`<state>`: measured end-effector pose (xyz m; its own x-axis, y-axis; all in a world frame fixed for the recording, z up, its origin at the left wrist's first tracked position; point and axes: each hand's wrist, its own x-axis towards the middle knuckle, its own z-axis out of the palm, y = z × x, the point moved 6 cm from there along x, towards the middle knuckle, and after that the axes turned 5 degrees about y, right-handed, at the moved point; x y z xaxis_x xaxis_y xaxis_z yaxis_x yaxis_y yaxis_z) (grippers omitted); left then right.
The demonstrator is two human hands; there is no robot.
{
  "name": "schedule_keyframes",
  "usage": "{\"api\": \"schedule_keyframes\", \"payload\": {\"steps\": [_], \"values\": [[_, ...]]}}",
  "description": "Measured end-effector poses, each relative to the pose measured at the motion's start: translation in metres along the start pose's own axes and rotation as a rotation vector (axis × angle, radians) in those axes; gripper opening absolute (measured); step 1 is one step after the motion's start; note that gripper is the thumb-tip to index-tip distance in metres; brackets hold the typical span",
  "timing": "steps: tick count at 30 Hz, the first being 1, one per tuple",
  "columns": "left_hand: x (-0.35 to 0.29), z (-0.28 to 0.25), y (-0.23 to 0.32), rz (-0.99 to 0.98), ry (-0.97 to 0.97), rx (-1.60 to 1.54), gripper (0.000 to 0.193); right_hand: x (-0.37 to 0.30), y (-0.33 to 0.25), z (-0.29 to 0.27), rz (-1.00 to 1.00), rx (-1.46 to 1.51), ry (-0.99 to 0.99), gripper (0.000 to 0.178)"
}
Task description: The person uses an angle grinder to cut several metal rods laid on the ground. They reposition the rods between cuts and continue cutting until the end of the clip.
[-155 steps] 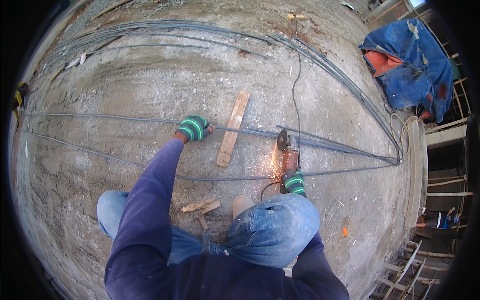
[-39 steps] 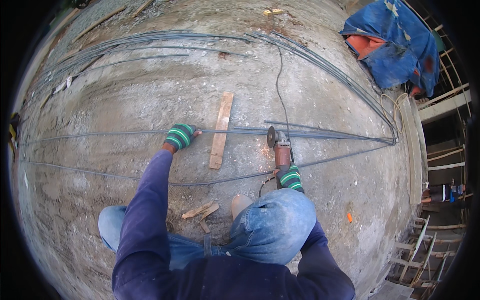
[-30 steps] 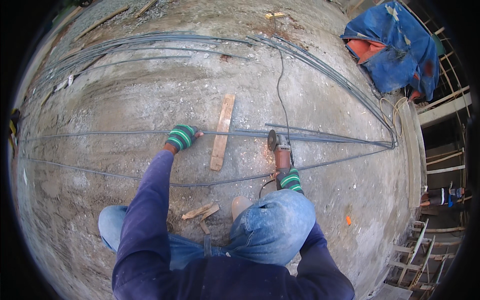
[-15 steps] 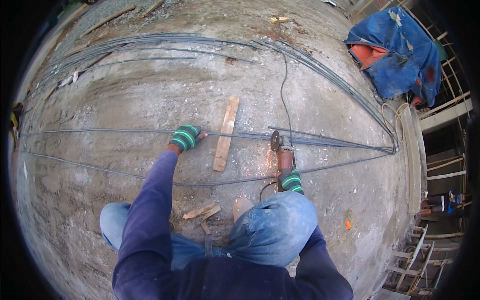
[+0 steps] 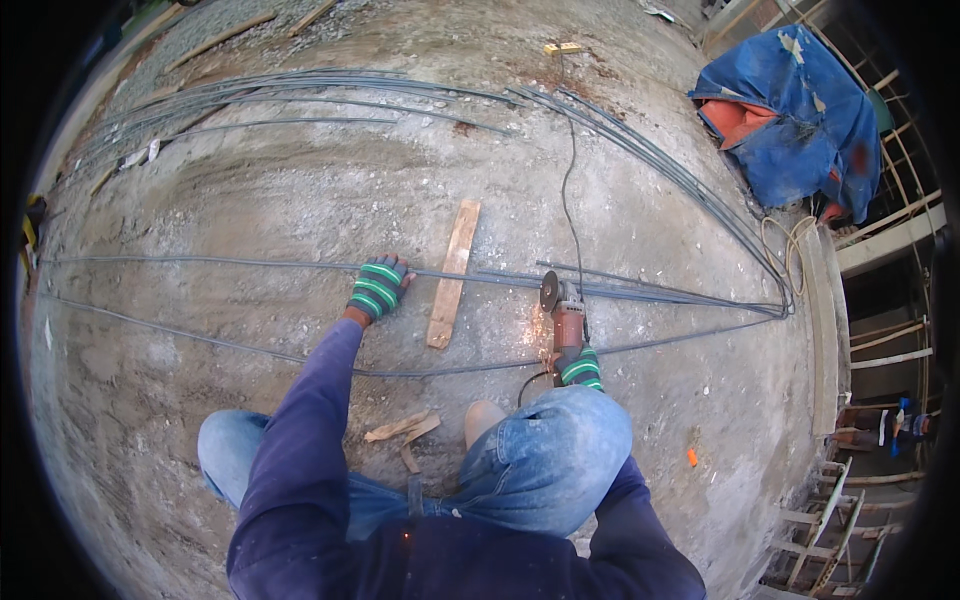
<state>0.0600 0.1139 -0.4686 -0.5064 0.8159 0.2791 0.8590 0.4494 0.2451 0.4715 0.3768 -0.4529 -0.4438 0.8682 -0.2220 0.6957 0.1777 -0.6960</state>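
In a green-striped dark glove, my right hand point(image 5: 580, 368) is closed around the body of an angle grinder point(image 5: 569, 322). The grinder's disc point(image 5: 550, 291) stands upright against the steel rods, and orange sparks point(image 5: 537, 332) spray down toward me. My left hand point(image 5: 381, 286), in a matching glove, is closed over a long steel rod point(image 5: 430, 273), left of the grinder. That rod passes over a flat wooden board point(image 5: 455, 275). To the right it lies beside several more rods point(image 5: 680, 294). The exact contact between disc and rod is too small to make out.
Nearer my knees runs another long rod point(image 5: 440, 371), with wood scraps point(image 5: 405, 428) close by. A power cord point(image 5: 567, 190) leads to a yellow socket block point(image 5: 562, 48). More rods point(image 5: 250, 88) lie at the far left. A blue tarp point(image 5: 790, 110) covers something at the far right.
My left hand has turned on the rod, its fingers now pointing farther forward. The spark spray has become smaller and tighter by the grinder. The grinder stays nearly in place.
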Motion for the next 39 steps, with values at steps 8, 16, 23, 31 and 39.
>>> {"api": "schedule_keyframes", "payload": {"steps": [8, 16, 23, 31, 39], "values": [[0.017, 0.001, -0.006, 0.048, -0.248, -0.015, 0.055, -0.002, 0.000, 0.000, 0.018, 0.013, -0.002, 0.044], [0.020, -0.001, -0.007, 0.037, -0.318, -0.039, 0.060, -0.005, -0.003, -0.002, 0.029, 0.027, 0.003, 0.043], [0.023, -0.003, -0.006, 0.026, -0.351, -0.027, 0.060, -0.007, -0.003, 0.000, 0.034, 0.048, -0.005, 0.043], [0.025, -0.004, -0.006, 0.031, -0.398, -0.037, 0.064, -0.014, -0.004, -0.003, 0.064, 0.108, -0.004, 0.042], [0.047, -0.006, -0.015, -0.011, -0.627, -0.213, 0.069, -0.037, -0.016, -0.020, 0.147, 0.342, 0.007, 0.042]]}}
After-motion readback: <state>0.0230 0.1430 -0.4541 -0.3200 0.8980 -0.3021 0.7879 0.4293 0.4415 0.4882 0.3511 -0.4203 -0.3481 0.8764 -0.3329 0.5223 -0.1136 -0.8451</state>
